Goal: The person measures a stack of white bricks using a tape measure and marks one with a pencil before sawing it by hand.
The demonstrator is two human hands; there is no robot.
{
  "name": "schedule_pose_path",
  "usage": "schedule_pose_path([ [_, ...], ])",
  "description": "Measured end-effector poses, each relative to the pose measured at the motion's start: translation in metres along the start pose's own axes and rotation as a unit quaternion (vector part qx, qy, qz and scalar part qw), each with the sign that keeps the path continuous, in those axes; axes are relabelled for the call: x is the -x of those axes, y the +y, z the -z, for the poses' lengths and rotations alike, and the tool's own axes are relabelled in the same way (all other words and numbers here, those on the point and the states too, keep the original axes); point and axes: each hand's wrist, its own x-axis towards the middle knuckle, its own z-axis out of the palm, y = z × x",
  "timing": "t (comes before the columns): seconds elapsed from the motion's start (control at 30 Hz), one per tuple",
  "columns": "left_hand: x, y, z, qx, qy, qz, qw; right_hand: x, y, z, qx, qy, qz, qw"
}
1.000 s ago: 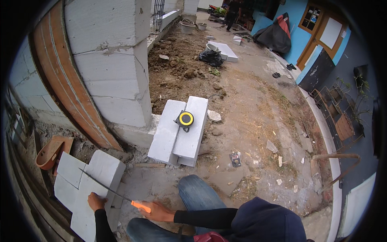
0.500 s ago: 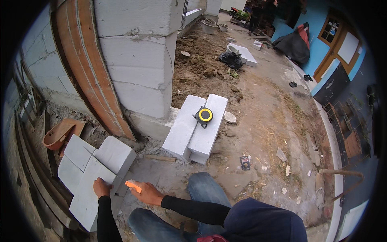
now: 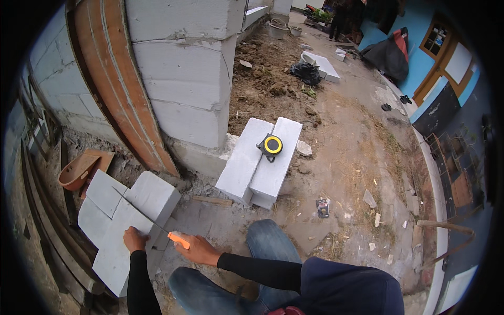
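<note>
My right hand [image 3: 198, 250] grips the orange handle [image 3: 179, 240] of a hand saw. Its thin blade [image 3: 140, 211] stretches up and left across a group of white lightweight blocks. My left hand [image 3: 135, 240] presses on the near white block [image 3: 116, 262], fingers curled by its right edge, close to the blade. Another white block [image 3: 157, 193] sits beyond the blade, beside a smaller pale piece [image 3: 105, 192]. How deep the blade sits in the block I cannot tell.
Two white blocks [image 3: 242, 163] lie ahead, a black-and-yellow tape measure [image 3: 272, 145] on top. A block column [image 3: 184, 94] with an orange-brown board [image 3: 113, 68] rises behind. An orange-brown scoop-shaped container [image 3: 79, 170] and long planks [image 3: 50, 226] are at left. A small dark packet [image 3: 323, 208] lies right.
The view has shifted slightly, so the scene sits a little differently. The saw handle has moved slightly toward me, and more of the blade shows. My left hand stays on the block.
</note>
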Motion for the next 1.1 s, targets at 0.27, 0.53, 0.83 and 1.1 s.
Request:
schedule_pose_path([
  [0.27, -0.007, -0.011, 0.009, -0.012, 0.011, 0.005, 1.0, 0.101, 0.002, 0.037, -0.023, -0.062, -0.056, 0.996],
  [0.53, -0.007, -0.02, 0.007, -0.015, 0.009, 0.013, 1.0, 0.089, 0.015, 0.021, -0.038, -0.033, -0.024, 0.998],
  [0.83, -0.006, -0.009, -0.003, 0.007, 0.03, -0.007, 1.0, 0.019, -0.003, 0.016, -0.042, 0.001, -0.002, 0.999],
  [1.1, -0.006, -0.031, 0.011, 0.004, 0.038, 0.001, 0.999, 0.145, 0.007, 0.049, -0.07, -0.085, -0.087, 0.99],
])
